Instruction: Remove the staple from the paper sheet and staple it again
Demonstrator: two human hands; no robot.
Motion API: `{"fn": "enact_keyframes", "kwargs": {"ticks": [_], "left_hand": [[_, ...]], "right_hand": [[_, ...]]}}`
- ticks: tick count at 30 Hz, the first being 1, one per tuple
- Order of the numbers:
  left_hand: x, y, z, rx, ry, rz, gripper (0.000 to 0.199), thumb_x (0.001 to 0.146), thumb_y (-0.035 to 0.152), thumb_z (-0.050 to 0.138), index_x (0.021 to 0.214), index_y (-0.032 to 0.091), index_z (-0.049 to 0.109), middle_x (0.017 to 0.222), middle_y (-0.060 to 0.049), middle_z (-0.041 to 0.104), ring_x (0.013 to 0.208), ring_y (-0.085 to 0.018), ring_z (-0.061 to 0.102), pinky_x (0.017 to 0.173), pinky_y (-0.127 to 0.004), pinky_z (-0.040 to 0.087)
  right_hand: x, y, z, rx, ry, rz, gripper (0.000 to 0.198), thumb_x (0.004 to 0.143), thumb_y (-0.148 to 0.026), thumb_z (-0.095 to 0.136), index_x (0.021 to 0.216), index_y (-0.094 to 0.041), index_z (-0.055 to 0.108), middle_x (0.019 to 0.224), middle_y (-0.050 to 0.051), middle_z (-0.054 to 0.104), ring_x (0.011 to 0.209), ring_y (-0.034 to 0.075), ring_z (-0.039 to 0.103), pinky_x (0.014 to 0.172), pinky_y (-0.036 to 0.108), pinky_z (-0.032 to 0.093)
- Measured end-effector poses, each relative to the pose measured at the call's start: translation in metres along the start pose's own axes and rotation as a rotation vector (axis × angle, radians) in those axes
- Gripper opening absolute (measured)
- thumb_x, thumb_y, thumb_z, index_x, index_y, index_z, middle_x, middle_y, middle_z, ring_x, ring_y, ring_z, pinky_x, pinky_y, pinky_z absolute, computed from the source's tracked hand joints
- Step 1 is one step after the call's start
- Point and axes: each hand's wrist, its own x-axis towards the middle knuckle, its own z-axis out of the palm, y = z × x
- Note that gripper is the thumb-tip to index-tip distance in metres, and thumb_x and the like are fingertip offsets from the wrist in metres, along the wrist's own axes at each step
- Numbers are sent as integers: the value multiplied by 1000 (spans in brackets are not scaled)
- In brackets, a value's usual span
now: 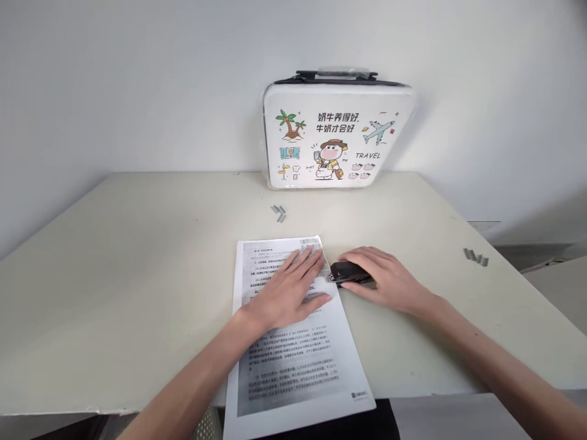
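Printed sheets of paper (293, 373) lie on the table, their lower end reaching past its front edge. My left hand (291, 290) rests flat on the upper part of the paper, fingers stretched out. Just beyond the paper's right edge, my right hand (389, 278) is wrapped round a black stapler (351, 274). The stapler's front end meets the paper's right edge, close to my left fingertips. Whether the edge sits between its jaws I cannot tell.
A white carry case (339, 134) with cartoon prints stands upright against the wall. Small strips of staples (279, 212) lie in front of it, and more staple strips (476, 257) are near the right edge of the table (137, 275).
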Motion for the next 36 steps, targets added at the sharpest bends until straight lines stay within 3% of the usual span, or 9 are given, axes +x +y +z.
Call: {"fn": "enact_keyframes", "kwargs": {"ticks": [4, 9, 13, 16, 21, 26, 31, 34, 36], "left_hand": [[2, 1, -6, 19, -20, -5, 75, 109, 63, 35, 169, 20, 21, 175, -9, 22, 163, -24, 10, 134, -48, 14], [-6, 2, -25, 7, -23, -14, 69, 109, 60, 40, 169, 29, 23, 175, -3, 23, 163, -25, 15, 133, -49, 21], [-43, -6, -41, 56, 81, -117, 58, 109, 51, 45, 164, 36, 35, 173, 2, 32, 161, -29, 23, 130, -57, 29], [-79, -12, -46, 109, 136, -176, 62, 107, 49, 49, 166, 42, 29, 171, 3, 36, 159, -33, 28, 126, -64, 33], [-100, 13, -37, 180, 6, -116, 84, 100, 54, 61, 170, 42, 15, 172, 1, 31, 158, -38, 27, 124, -64, 34], [-46, 44, -18, 207, -56, -23, 93, 100, 61, 61, 171, 36, 8, 175, -2, 21, 161, -37, 19, 127, -62, 29], [36, 39, -4, 160, -56, 30, 81, 103, 67, 50, 170, 33, 19, 176, -4, 19, 162, -35, 16, 131, -58, 20], [85, 36, 2, 133, -15, 72, 76, 105, 67, 45, 167, 26, 31, 172, -9, 34, 160, -35, 25, 130, -58, 21], [114, 38, 5, 108, -9, 108, 68, 105, 66, 45, 158, 23, 46, 163, -12, 48, 154, -35, 38, 127, -57, 30]], "right_hand": [[-20, 26, 4, 1, 68, 122, 27, 102, -48, 60, 111, -23, 64, 102, 9, 76, 88, 24, 72, 79, 39, 57], [-25, 41, 1, -87, 182, 237, 35, 103, -54, 57, 113, -22, 66, 101, 9, 76, 88, 27, 72, 78, 40, 55], [-22, 38, -1, -149, 350, 272, 38, 104, -56, 53, 109, -21, 68, 96, 10, 77, 87, 28, 70, 79, 40, 53], [-18, 33, -2, -146, 442, 265, 33, 105, -52, 54, 109, -23, 68, 97, 9, 77, 87, 27, 69, 81, 39, 52], [-15, 25, -8, -108, 512, 204, 23, 106, -43, 56, 108, -23, 68, 98, 8, 78, 89, 24, 68, 83, 38, 50], [-15, 24, -12, -91, 499, 196, 22, 107, -41, 55, 112, -23, 68, 101, 7, 78, 94, 24, 69, 85, 38, 51], [-15, 30, -18, -146, 494, 237, 22, 107, -40, 56, 114, -23, 68, 104, 9, 79, 99, 25, 69, 88, 38, 50], [-16, 33, -22, -167, 482, 250, 22, 107, -40, 55, 115, -23, 68, 105, 9, 79, 100, 26, 70, 89, 38, 50], [-17, 34, -24, -171, 477, 257, 23, 108, -40, 54, 116, -23, 68, 107, 9, 79, 102, 26, 69, 90, 39, 49]]}}
